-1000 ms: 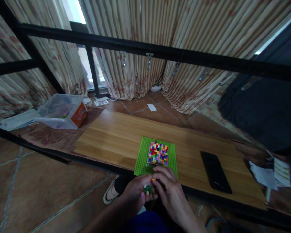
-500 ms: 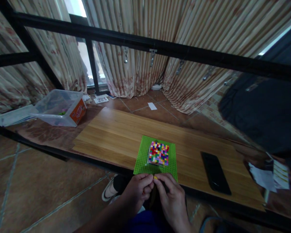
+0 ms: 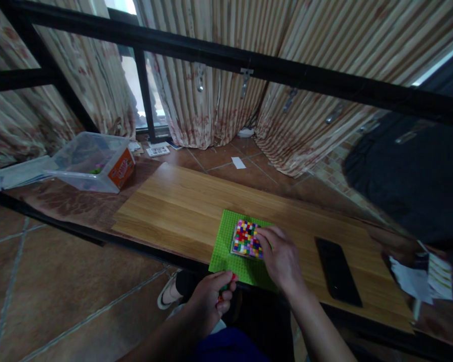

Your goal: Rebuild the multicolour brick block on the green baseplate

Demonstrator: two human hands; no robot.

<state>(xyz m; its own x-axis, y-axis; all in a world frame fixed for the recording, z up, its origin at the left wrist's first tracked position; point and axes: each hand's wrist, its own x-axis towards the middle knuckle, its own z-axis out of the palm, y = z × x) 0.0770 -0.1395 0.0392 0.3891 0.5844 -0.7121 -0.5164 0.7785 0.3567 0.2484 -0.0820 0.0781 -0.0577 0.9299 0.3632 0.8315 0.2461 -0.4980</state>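
Observation:
A block of small multicoloured toy bricks [image 3: 245, 240] sits on a green studded baseplate [image 3: 221, 256]. Above the block's right edge is my right hand [image 3: 283, 254], its thumb and forefinger pinched together at the coloured bricks. Whatever is between those fingertips is hidden. My left hand [image 3: 211, 296] is closed just in front of the plate's near edge. It grips several small toy bricks: a red brick [image 3: 234, 277] shows at the fingertips, with green and orange pieces between the curled fingers.
The baseplate lies on a wooden board [image 3: 181, 206]. Right of it is a black phone [image 3: 337, 271]. A clear plastic bin [image 3: 86, 163] with an orange label stands at the left. Papers [image 3: 419, 276] lie at the far right. A dark metal bar [image 3: 219, 53] crosses above.
My right hand has left the left hand's fingertips, where a yellow brick showed, and moved forward onto the brick block. A red brick now shows at my left fingertips.

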